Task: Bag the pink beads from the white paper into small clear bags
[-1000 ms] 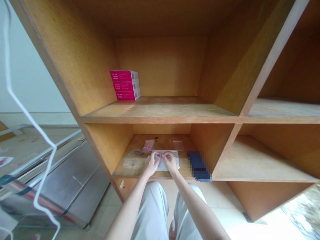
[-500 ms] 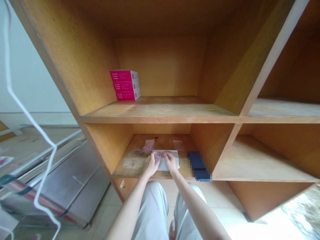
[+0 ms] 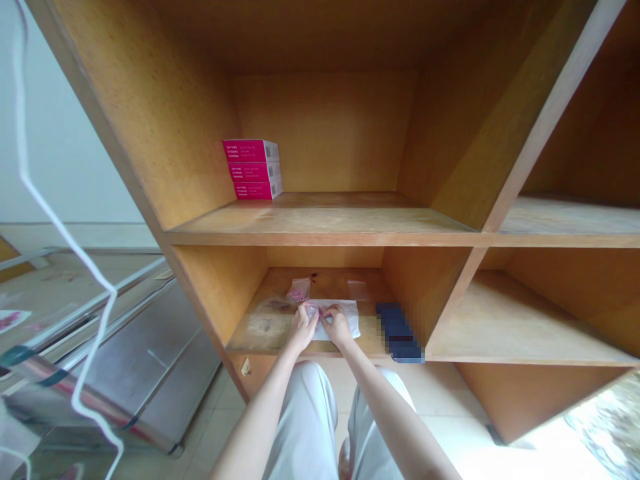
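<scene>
My left hand (image 3: 300, 328) is closed on the side of a small clear plastic bag (image 3: 313, 309) over a white sheet (image 3: 350, 319) on the lower shelf. Fingers of my right hand (image 3: 338, 327) are pinched together at the bag's right side, by something small and pinkish that I cannot make out clearly. Just behind my left hand lies another clear bag with small pink pieces (image 3: 299, 292) in it. A flat clear bag (image 3: 357, 290) rests behind the sheet on the right.
A dark blue, blurred-out object (image 3: 400, 333) lies at the shelf's right front. Three pink boxes (image 3: 250, 171) are stacked on the upper shelf (image 3: 320, 219). To the left are a metal-framed cart (image 3: 165, 353) and a hanging white cable (image 3: 67, 237).
My right hand has moved slightly left, its fingers now close to my left hand at the bag. A pinkish bit shows between the hands. The other objects stay put.
</scene>
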Demonstrator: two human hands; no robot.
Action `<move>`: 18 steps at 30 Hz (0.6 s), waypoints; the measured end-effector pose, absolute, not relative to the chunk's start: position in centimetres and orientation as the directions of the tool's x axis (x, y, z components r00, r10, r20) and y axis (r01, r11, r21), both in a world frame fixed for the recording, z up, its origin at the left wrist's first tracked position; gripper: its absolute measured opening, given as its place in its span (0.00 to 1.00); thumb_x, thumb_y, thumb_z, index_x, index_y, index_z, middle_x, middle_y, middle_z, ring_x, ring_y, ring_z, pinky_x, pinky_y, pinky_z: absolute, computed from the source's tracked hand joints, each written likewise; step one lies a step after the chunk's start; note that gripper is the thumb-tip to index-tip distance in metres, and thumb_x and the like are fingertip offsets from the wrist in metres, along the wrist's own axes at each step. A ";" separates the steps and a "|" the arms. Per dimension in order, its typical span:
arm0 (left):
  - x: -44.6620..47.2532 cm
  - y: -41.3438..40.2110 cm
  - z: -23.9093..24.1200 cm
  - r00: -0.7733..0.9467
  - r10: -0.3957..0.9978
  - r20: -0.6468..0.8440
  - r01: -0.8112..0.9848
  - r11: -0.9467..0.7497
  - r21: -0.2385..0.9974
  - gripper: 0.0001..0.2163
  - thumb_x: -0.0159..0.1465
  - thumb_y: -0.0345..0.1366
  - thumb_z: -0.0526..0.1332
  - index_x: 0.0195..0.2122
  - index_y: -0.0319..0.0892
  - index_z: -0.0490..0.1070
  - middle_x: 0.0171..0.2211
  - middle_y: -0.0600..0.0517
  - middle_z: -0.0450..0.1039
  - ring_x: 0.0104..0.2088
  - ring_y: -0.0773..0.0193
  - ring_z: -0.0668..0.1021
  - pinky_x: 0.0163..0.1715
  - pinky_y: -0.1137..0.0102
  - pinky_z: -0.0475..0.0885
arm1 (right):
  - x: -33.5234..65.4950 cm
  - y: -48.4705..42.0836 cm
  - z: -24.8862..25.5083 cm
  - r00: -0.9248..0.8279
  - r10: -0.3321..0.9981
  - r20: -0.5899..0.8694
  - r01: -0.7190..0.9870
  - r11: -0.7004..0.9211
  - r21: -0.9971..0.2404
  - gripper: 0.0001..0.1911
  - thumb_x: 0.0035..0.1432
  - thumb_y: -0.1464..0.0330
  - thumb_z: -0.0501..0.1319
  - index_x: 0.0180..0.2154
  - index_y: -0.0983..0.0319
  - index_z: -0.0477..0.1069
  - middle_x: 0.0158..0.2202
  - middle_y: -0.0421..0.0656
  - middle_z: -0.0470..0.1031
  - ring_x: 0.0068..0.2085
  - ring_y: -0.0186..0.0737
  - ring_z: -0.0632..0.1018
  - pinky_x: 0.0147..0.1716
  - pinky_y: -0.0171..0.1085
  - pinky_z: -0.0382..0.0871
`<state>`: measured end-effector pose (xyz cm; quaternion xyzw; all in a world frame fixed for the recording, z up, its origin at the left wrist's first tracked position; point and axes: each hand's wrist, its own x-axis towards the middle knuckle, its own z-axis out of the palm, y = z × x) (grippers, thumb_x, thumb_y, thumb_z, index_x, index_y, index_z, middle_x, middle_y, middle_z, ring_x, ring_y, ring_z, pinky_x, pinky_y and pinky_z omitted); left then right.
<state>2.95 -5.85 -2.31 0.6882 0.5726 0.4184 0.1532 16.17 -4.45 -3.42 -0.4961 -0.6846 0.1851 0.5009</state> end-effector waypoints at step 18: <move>3.0 -6.4 -1.7 0.163 0.909 0.383 0.758 -0.364 0.541 0.17 0.54 0.32 0.55 0.46 0.45 0.60 0.44 0.50 0.67 0.44 0.58 0.69 0.46 0.62 0.62 | 16.9 -4.6 -3.0 0.108 0.863 0.493 0.288 0.448 -0.847 0.04 0.47 0.70 0.55 0.27 0.62 0.69 0.31 0.43 0.70 0.34 0.38 0.71 0.36 0.35 0.65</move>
